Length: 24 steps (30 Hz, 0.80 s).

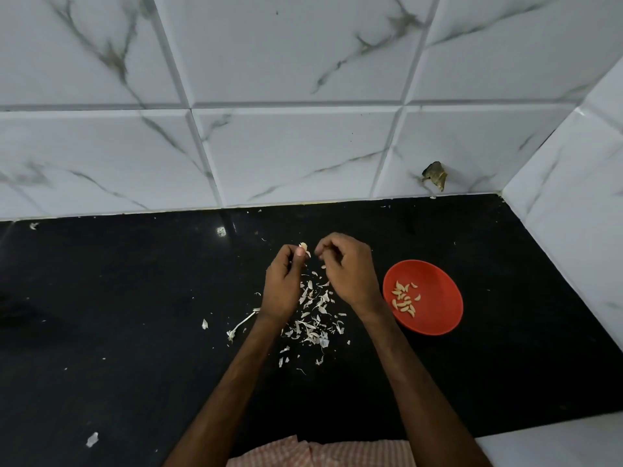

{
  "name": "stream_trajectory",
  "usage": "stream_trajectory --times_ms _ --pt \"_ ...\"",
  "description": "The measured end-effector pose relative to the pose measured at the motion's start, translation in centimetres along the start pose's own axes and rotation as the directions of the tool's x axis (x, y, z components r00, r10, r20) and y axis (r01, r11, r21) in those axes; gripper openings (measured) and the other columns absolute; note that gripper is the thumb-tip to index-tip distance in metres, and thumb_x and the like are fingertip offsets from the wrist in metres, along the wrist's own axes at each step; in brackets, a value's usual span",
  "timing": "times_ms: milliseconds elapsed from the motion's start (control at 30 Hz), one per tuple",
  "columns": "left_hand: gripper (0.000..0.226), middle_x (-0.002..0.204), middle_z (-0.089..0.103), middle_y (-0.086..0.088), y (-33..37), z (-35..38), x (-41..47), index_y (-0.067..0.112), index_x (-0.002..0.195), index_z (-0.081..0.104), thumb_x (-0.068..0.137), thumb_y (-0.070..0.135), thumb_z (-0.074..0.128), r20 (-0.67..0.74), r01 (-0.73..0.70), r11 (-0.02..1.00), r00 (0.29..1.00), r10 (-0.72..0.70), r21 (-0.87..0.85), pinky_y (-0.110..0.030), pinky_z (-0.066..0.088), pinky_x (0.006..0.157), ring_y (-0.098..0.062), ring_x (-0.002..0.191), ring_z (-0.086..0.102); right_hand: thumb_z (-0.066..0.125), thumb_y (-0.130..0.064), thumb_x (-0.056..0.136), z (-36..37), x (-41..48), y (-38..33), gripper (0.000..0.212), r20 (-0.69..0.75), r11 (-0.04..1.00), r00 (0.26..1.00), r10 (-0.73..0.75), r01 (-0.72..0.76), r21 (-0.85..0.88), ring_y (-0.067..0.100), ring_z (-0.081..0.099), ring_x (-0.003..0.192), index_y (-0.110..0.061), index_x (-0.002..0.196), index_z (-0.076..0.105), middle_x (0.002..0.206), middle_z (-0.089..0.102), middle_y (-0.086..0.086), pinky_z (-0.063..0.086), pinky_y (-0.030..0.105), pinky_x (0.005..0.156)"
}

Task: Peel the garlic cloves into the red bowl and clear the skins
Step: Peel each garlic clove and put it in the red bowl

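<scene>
One red bowl (pixel 438 274) sits on the black counter (pixel 135 298), right of the hands and just beside the right wrist. It holds roughly fifteen peeled cloves (pixel 404 298), heaped towards its left side. One more garlic clove (pixel 304 247), with skin partly on it, is up at the fingertips of the left hand (pixel 283 284), which pinches it between thumb and curled fingers.

The right hand (pixel 347 271) is raised just beside the left, a small gap between them. Its fingers are curled and its thumb drawn to the fingertips — whether a scrap of skin is caught there cannot be told. Both forearms reach in from the bottom edge and angle towards each other.

Under and between the hands lies one loose pile of skins (pixel 313 318), dozens of flakes, too many to count. One dry stem (pixel 241 325) lies left of the pile, by the left wrist. Three stray flakes lie well apart: one near the stem (pixel 204 324), one at the counter's near left (pixel 92 439), one far left by the tiled wall (pixel 33 225).
</scene>
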<state>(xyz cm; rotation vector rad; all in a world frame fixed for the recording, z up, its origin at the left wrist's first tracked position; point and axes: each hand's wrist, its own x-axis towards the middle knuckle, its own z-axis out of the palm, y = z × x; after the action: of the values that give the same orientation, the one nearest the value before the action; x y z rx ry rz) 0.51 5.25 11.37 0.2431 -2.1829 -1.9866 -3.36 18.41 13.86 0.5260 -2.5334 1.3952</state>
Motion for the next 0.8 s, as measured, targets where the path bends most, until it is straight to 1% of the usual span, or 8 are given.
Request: stream_trajectory --times_ms 100,167,267,433,533,600,667,800 --pt "0.024 0.068 0.054 0.013 0.2 -0.1 -0.1 0.014 0.087 0.057 0.106 0.026 0.048 0.024 -0.053 0.995 0.998 0.051 0.08 -0.032 0.041 0.063 -0.004 0.063 0.045 0.065 -0.02 0.097 -0.1 0.2 -0.5 0.01 0.008 0.991 1.0 0.012 -0.013 0.13 0.01 0.067 0.083 -0.012 0.098 0.072 0.09 0.07 -0.006 0.057 0.028 0.073" --pt "0.027 0.074 0.057 0.008 0.1 -0.2 -0.1 0.01 0.092 0.057 0.106 0.03 0.047 0.053 -0.092 0.984 0.995 0.085 0.149 -0.04 0.045 0.064 -0.009 0.066 0.049 0.069 -0.018 0.095 -0.2 0.2 -0.5 0.008 0.038 0.972 0.998 0.045 -0.052 0.23 0.014 0.069 0.085 -0.013 0.1 0.073 0.094 0.072 -0.007 0.058 0.029 0.071" --pt "0.035 0.08 0.061 -0.001 0.0 -0.3 -0.2 0.015 0.094 0.058 0.103 0.046 0.042 0.079 -0.139 0.954 0.989 0.122 0.265 -0.049 0.05 0.067 -0.019 0.071 0.057 0.071 -0.012 0.093 -0.1 0.1 -0.3 0.004 0.077 0.932 0.984 0.162 -0.178 0.315 0.019 0.07 0.077 -0.011 0.096 0.074 0.086 0.072 -0.003 0.061 0.032 0.062" --pt "0.033 0.078 0.065 0.006 0.8 0.5 -0.6 0.021 0.092 0.06 0.106 0.043 0.04 0.059 -0.155 0.899 0.988 0.144 0.409 -0.042 0.051 0.065 -0.013 0.072 0.062 0.07 -0.011 0.094 0.4 0.1 -0.4 0.005 0.011 0.923 0.964 0.266 -0.258 0.285 0.012 0.07 0.067 -0.01 0.091 0.073 0.079 0.072 0.0 0.057 0.024 0.057" --pt "0.031 0.072 0.06 -0.001 0.5 0.9 -0.3 0.007 0.086 0.059 0.106 0.028 0.048 0.004 -0.113 0.982 0.994 0.114 0.155 -0.043 0.047 0.06 -0.022 0.064 0.054 0.067 -0.009 0.096 1.0 -0.1 -0.9 0.007 0.024 0.889 0.947 0.322 -0.311 0.335 0.006 0.066 0.063 -0.007 0.091 0.071 0.076 0.07 0.001 0.052 0.02 0.054" --pt "0.034 0.069 0.053 -0.003 0.7 1.2 -0.4 -0.001 0.082 0.055 0.107 0.02 0.046 -0.054 -0.05 0.998 0.997 0.048 -0.023 -0.031 0.044 0.058 -0.014 0.062 0.047 0.065 -0.006 0.096 1.3 -0.3 -1.5 0.007 0.027 0.871 0.947 0.32 -0.306 0.385 0.004 0.064 0.064 -0.003 0.091 0.07 0.076 0.069 0.003 0.052 0.02 0.055" --pt "0.034 0.066 0.049 0.0 1.4 1.5 -0.6 0.001 0.077 0.053 0.108 0.013 0.043 -0.094 0.005 0.987 0.995 -0.02 -0.159 -0.021 0.041 0.057 -0.006 0.062 0.044 0.064 -0.003 0.096 1.7 -0.3 -1.9 0.006 0.001 0.886 0.961 0.275 -0.254 0.388 0.006 0.065 0.067 -0.003 0.091 0.069 0.078 0.068 0.003 0.054 0.021 0.057" --pt "0.034 0.067 0.045 -0.001 2.5 1.3 -0.4 0.006 0.077 0.052 0.108 0.015 0.041 -0.112 0.021 0.955 0.992 -0.057 -0.296 -0.026 0.038 0.059 -0.009 0.064 0.041 0.057 0.005 0.097 2.2 -0.6 -1.7 0.016 0.001 0.901 0.981 0.195 -0.18 0.395 0.008 0.066 0.076 -0.004 0.093 0.069 0.083 0.069 0.001 0.054 0.022 0.067"
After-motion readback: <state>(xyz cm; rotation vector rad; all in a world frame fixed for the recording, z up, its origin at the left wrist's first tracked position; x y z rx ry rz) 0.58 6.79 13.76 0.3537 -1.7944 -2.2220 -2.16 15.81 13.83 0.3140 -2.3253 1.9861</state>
